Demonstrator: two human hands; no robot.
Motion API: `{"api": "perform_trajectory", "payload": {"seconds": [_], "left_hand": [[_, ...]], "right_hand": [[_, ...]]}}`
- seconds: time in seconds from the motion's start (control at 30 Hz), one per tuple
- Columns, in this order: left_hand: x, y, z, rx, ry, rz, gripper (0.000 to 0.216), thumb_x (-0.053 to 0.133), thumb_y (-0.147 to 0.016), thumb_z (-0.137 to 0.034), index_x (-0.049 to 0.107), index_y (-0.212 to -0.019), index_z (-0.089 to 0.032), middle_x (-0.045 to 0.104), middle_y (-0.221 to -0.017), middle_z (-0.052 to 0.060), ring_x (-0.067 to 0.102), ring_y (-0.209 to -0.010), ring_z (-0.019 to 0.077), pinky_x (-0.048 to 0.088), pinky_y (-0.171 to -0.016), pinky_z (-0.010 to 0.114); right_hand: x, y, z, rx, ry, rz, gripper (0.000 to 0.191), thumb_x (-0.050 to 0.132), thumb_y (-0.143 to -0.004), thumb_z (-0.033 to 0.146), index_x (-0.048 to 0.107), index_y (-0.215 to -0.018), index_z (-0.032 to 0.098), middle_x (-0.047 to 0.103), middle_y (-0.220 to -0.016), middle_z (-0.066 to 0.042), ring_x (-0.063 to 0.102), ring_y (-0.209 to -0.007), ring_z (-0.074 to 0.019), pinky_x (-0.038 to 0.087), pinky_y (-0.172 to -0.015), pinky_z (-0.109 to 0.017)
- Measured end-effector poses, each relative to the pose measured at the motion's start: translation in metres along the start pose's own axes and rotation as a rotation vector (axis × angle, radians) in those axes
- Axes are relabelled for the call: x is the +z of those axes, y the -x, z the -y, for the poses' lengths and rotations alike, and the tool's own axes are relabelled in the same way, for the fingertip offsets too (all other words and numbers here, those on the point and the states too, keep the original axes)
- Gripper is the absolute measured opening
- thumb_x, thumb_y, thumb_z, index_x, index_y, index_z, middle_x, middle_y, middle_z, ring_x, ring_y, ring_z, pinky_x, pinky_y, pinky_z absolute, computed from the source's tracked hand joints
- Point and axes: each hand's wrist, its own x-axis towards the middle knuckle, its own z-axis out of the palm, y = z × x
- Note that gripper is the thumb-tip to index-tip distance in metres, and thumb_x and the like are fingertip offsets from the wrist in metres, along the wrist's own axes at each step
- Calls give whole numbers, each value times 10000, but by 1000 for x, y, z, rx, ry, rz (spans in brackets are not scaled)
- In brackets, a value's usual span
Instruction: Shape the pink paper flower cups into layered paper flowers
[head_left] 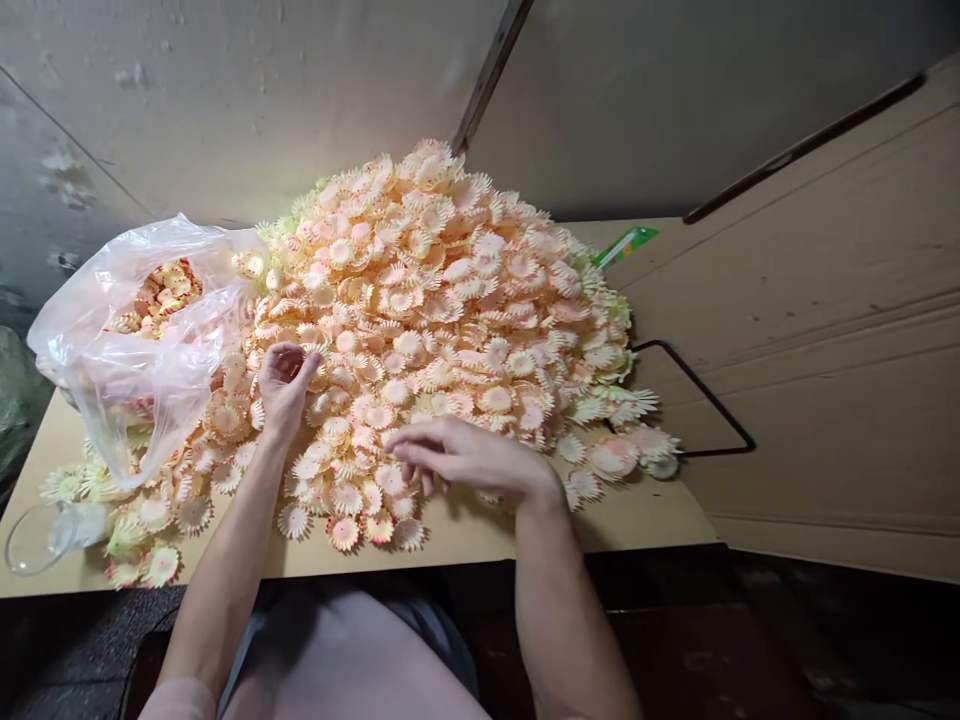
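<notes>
A big heap of cream and pale pink plastic flower pieces point(450, 290) with fringed petals covers much of the tabletop. My left hand point(287, 388) is at the heap's left front, its thumb and fingers curled into a ring. Petal edges show by the thumb, but whatever lies in those fingers blends into the flowers behind. Over the front of the heap, my right hand point(461, 455) points left with loosely bent, parted fingers. It is nearest to loose flower pieces point(349, 497) at the front; whether the fingertips touch them I cannot tell.
A clear plastic bag point(142, 350) with redder flower pieces stands at the left. Near the left front edge lies a clear round container point(52, 535). A green packet point(626, 247) is behind the heap; a black metal bracket point(705, 395) and cardboard point(817, 350) are right.
</notes>
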Motion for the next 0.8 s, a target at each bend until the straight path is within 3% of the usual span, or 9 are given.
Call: {"api": "perform_trajectory", "payload": {"seconds": [0.13,0.2,0.27,0.37,0.43,0.5,0.57,0.7,0.8], "left_hand": [[1,2,-2,48,-18,30,354,805,-739,-328,591,-1005,-236,679,-1025,33,695,-911,127,570,-810,250],[0,3,-2,77,-19,80,400,779,-775,-328,572,-1111,-264,660,-1217,71,699,-1050,173,558,-943,333],[-2,3,-2,99,-17,108,450,766,-792,-327,551,-1185,-284,606,-1347,93,668,-1162,215,530,-1019,386],[-3,3,-1,99,-3,106,472,778,-781,-326,560,-1198,-287,601,-1365,98,636,-1224,247,518,-1050,418],[-2,2,0,92,7,104,454,789,-771,-319,579,-1172,-279,633,-1319,94,652,-1200,245,517,-1056,427],[-1,2,0,87,14,103,439,799,-760,-313,596,-1146,-268,659,-1278,90,669,-1168,236,516,-1058,431],[0,3,0,85,14,99,431,805,-750,-316,607,-1128,-257,673,-1251,88,680,-1144,227,518,-1055,435],[0,4,0,87,4,98,399,796,-759,-315,613,-1108,-253,696,-1197,78,701,-1089,206,536,-1026,423],[0,4,1,88,-1,103,378,785,-770,-305,610,-1100,-249,703,-1168,73,708,-1064,193,538,-1015,409]], "right_hand": [[23,3,-24,-65,-65,-212,425,651,-856,217,642,-1281,235,725,-1195,-90,732,-1030,-210,626,-822,-312],[31,-1,-33,-217,-119,-368,509,648,-857,199,584,-1354,291,589,-1415,-65,609,-1264,-216,540,-1037,-383],[35,-1,-36,-323,-76,-538,459,630,-877,207,608,-1322,318,487,-1511,-34,519,-1357,-211,474,-1115,-401],[36,11,-33,-334,75,-640,286,668,-862,244,705,-1143,280,654,-1297,-60,658,-1127,-212,563,-969,-386],[38,21,-30,-225,191,-493,192,719,-821,270,731,-1011,245,728,-1057,-59,691,-915,-203,583,-832,-362],[44,26,-29,-123,312,-335,193,761,-764,238,725,-953,227,726,-978,-53,673,-894,-214,556,-810,-360],[53,26,-32,-95,385,-299,158,732,-764,173,706,-915,216,711,-957,-50,655,-939,-224,525,-843,-367],[63,17,-40,-110,386,-448,59,636,-853,183,638,-805,218,680,-864,-42,635,-841,-205,500,-751,-333],[60,11,-42,-75,364,-611,165,627,-892,333,620,-772,221,664,-733,-28,616,-687,-187,478,-654,-312]]}}
